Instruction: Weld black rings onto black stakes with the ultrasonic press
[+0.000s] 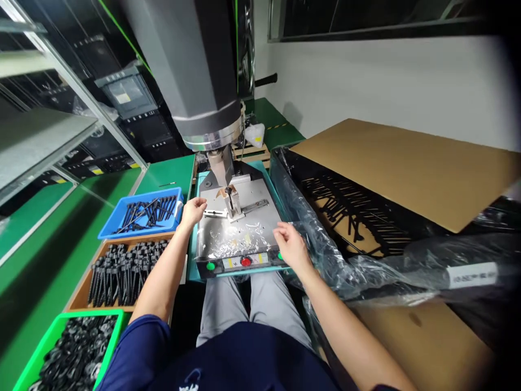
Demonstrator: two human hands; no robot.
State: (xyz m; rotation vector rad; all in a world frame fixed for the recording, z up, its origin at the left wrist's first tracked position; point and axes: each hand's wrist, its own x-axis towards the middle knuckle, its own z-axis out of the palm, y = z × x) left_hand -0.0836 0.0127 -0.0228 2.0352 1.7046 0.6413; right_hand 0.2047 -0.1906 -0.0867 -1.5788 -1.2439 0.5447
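My left hand (194,212) hovers at the left edge of the metal machine plate (215,239), between it and the blue bin. Its fingers are curled together, and whatever may be in them is hidden. On the right side of the plate, above a green button, my right hand (291,245) has loosely bent fingers and no visible object in them. A metal fixture (233,206) stands mid-plate and holds a black part (228,191) upright. Directly over it comes down the pale tool head (220,167) of the grey machine (187,65).
To my left are a blue bin (106,229) of black rods, an orange-brown bin (77,297) of black-headed parts and a green bin (118,326) of black pieces. A plastic-lined box (325,244) with black rods and a cardboard sheet (407,163) lie right. A red button (246,262) faces me.
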